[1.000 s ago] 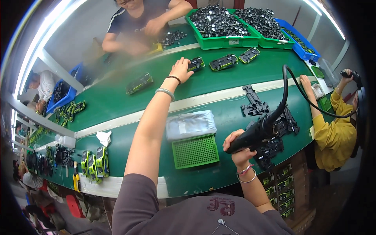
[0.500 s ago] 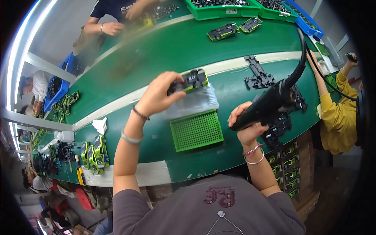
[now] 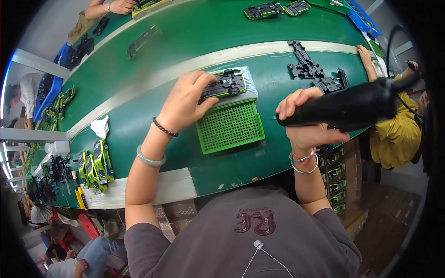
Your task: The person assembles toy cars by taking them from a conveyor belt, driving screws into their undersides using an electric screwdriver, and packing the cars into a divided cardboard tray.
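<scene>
My left hand (image 3: 189, 95) grips a toy car (image 3: 229, 85) at its left end, thumb on the near side and fingers over the top. The car lies upside down, black underside and wheels up, on a pale blue plastic-wrapped pad (image 3: 250, 82). In my right hand (image 3: 301, 104) is a black electric screwdriver (image 3: 345, 107), held nearly level. Its thin bit (image 3: 273, 118) points left, apart from the car. Just below the pad sits a green perforated basket (image 3: 202, 139); small contents, if any, cannot be made out.
Black car chassis parts (image 3: 308, 65) lie at right. Several green toy cars (image 3: 96, 166) stand at left by a yellow-handled tool (image 3: 81, 197). Upturned cars (image 3: 263, 10) lie on the green belt (image 3: 208, 34) beyond a white rail. A yellow-sleeved co-worker (image 3: 394, 139) is at right.
The screwdriver has swung from a steep slant to nearly level, its bit now showing at left. My left hand stays on the car. The head view has shifted, and a blurred car shows on the belt.
</scene>
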